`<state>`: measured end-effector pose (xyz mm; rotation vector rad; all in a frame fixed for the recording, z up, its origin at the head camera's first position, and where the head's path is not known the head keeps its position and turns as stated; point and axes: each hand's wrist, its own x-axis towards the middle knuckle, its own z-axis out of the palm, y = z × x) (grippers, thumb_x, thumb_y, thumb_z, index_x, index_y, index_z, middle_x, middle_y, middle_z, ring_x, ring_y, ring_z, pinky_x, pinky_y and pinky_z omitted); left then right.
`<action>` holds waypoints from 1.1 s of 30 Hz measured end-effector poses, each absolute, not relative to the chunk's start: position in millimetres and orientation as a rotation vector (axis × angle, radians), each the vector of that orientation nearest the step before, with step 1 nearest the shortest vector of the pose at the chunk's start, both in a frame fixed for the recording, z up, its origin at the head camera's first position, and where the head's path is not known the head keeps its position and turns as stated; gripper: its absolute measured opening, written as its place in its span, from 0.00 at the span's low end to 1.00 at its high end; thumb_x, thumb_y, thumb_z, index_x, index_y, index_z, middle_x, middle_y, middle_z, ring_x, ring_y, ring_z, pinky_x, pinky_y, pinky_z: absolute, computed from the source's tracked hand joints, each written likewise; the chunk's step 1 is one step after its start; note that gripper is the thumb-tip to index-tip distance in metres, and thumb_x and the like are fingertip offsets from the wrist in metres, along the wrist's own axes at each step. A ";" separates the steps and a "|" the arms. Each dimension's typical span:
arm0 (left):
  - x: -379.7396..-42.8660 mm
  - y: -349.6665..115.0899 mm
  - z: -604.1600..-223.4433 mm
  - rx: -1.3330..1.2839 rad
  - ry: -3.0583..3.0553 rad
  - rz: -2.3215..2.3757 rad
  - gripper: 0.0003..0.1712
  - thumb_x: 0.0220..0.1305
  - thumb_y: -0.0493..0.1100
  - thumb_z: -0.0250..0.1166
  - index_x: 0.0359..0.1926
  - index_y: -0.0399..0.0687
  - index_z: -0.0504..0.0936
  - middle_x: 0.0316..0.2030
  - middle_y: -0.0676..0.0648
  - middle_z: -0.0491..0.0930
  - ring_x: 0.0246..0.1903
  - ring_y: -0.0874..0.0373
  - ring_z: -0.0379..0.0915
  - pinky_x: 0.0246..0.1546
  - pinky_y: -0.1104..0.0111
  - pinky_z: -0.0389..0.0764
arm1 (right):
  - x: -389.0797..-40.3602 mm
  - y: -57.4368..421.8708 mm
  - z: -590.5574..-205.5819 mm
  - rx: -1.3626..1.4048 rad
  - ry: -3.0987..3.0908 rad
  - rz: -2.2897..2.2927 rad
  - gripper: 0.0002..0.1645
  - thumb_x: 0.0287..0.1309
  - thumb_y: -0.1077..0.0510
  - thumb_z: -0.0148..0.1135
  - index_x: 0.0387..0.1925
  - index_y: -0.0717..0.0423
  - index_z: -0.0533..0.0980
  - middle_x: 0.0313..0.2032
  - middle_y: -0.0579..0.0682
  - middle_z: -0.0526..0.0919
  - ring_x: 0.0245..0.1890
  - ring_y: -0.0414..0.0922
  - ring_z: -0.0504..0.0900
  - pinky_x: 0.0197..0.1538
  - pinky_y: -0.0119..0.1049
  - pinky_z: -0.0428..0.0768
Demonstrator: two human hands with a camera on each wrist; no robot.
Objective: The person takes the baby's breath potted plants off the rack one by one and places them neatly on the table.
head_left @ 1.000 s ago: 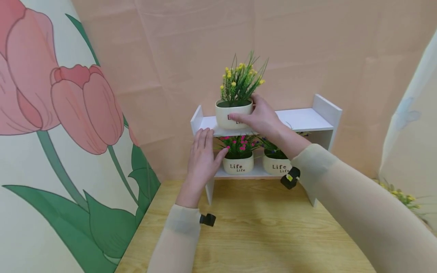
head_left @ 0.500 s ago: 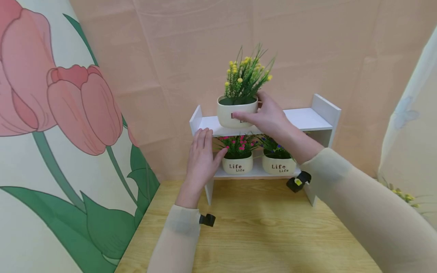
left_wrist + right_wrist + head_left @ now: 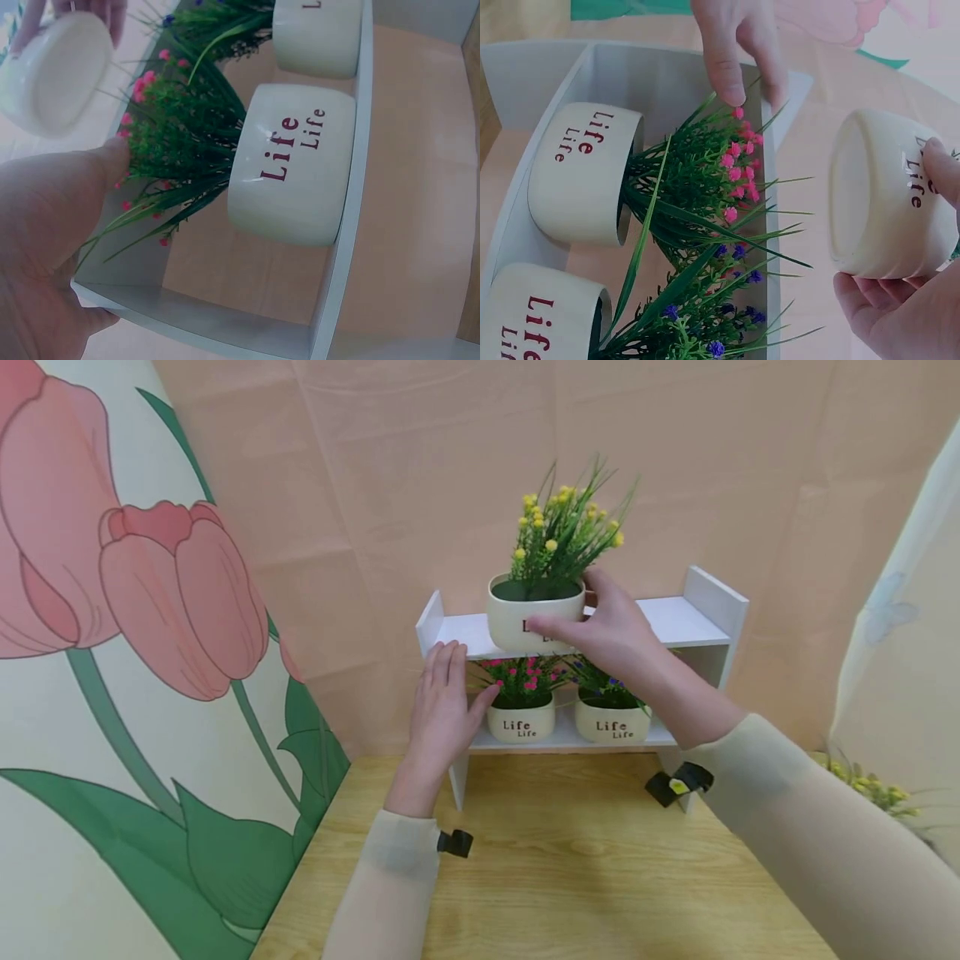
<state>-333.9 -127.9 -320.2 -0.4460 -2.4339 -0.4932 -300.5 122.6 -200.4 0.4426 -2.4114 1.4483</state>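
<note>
My right hand (image 3: 626, 631) grips a cream oval flowerpot (image 3: 517, 631) with yellow flowers (image 3: 551, 545), thumb on the lettered front and fingers at its right side. In the right wrist view the flowerpot's underside shows, apart from the white shelf's top board (image 3: 678, 620). At the shelf's left end my left hand (image 3: 446, 710) rests with straight fingers against the corner, thumb spread beside the pink flowers. On the lower board stand two matching pots: one with pink flowers (image 3: 521, 724), one with blue-purple flowers (image 3: 612, 725) to its right.
The small white shelf stands on a wood-grain table (image 3: 570, 860), against a pinkish cloth backdrop (image 3: 420, 485). A tulip-printed panel (image 3: 180, 577) borders the left side. More yellow flowers (image 3: 877, 789) show at the right edge. Raised end panels (image 3: 716, 593) flank the top board.
My right hand has carried the yellow-flowered pot to the right and somewhat nearer to me, above the shelf. The left hand and the two lower pots have stayed put.
</note>
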 end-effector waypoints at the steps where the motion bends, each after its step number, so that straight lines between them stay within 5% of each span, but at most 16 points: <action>1: -333.7 -127.9 -320.1 -0.445 -2.437 -0.496 0.49 0.81 0.62 0.66 0.85 0.38 0.58 0.83 0.38 0.58 0.86 0.43 0.43 0.86 0.53 0.48 | -298.5 123.3 -200.8 0.439 -2.412 1.443 0.63 0.56 0.27 0.81 0.81 0.49 0.63 0.69 0.53 0.76 0.70 0.54 0.79 0.65 0.56 0.83; 23: -334.3 -128.5 -320.2 -0.441 -2.441 -0.501 0.49 0.81 0.64 0.64 0.85 0.38 0.58 0.84 0.38 0.57 0.86 0.44 0.41 0.86 0.53 0.46 | -251.7 146.2 -231.7 0.385 -2.428 1.473 0.59 0.59 0.32 0.83 0.81 0.47 0.63 0.72 0.49 0.75 0.71 0.55 0.80 0.63 0.52 0.85; 33: -335.1 -129.0 -320.0 -0.447 -2.438 -0.498 0.49 0.81 0.63 0.64 0.85 0.38 0.58 0.84 0.38 0.58 0.86 0.44 0.42 0.86 0.52 0.48 | -232.2 153.8 -249.8 0.368 -2.468 1.335 0.63 0.58 0.32 0.83 0.84 0.48 0.61 0.75 0.54 0.75 0.72 0.64 0.76 0.63 0.64 0.83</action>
